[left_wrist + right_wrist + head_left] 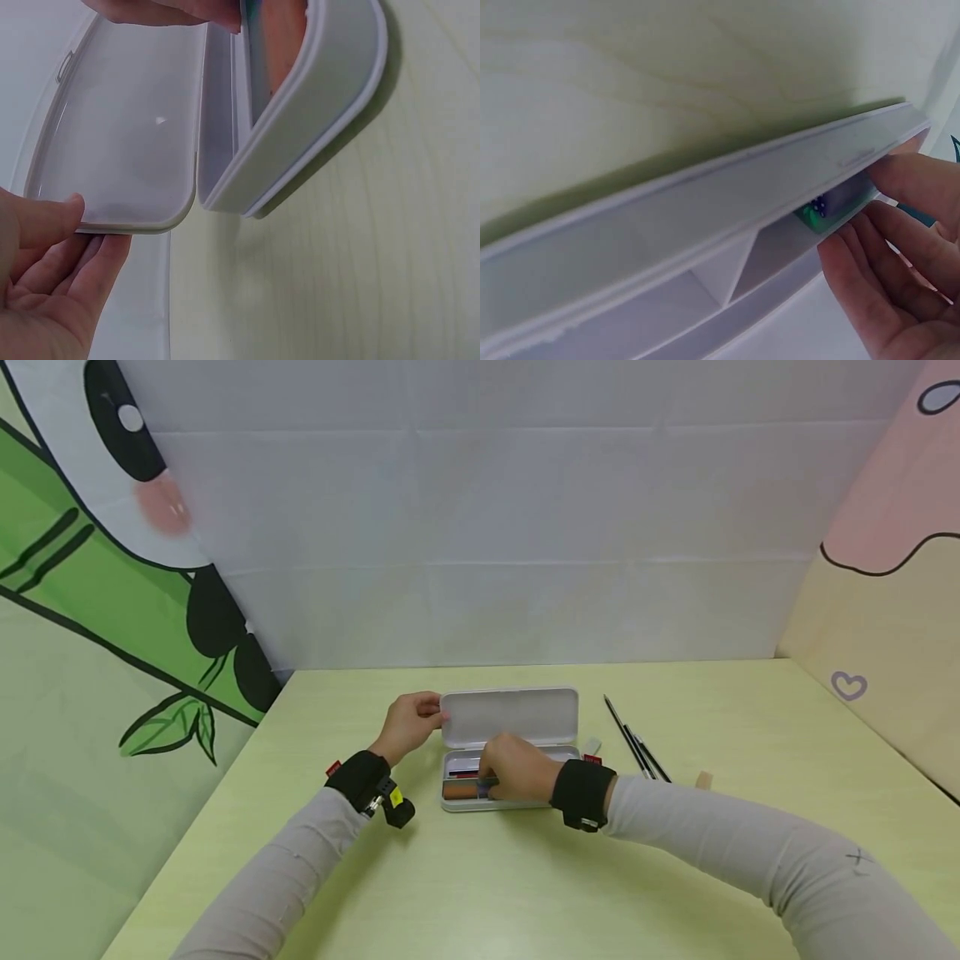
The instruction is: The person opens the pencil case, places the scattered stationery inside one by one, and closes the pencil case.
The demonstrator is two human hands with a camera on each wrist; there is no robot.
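A white pencil case [459, 803] lies open on the table with its lid [510, 717] standing upright. My left hand [411, 722] pinches the lid's left corner [112, 150], thumb [45, 221] on the inside and fingers behind it. My right hand [513, 770] reaches into the case's tray [315, 127], over orange, red and blue items. In the right wrist view its thumb and fingers [900, 247] close round a green item [814, 210] just under the case's rim [705, 202]. What the item is stays hidden.
Several black pens [637, 747] lie on the pale green table [480, 893] right of the case, beside a small white eraser [592, 745] and a tan piece [702, 779]. Printed backdrop walls stand behind and on both sides.
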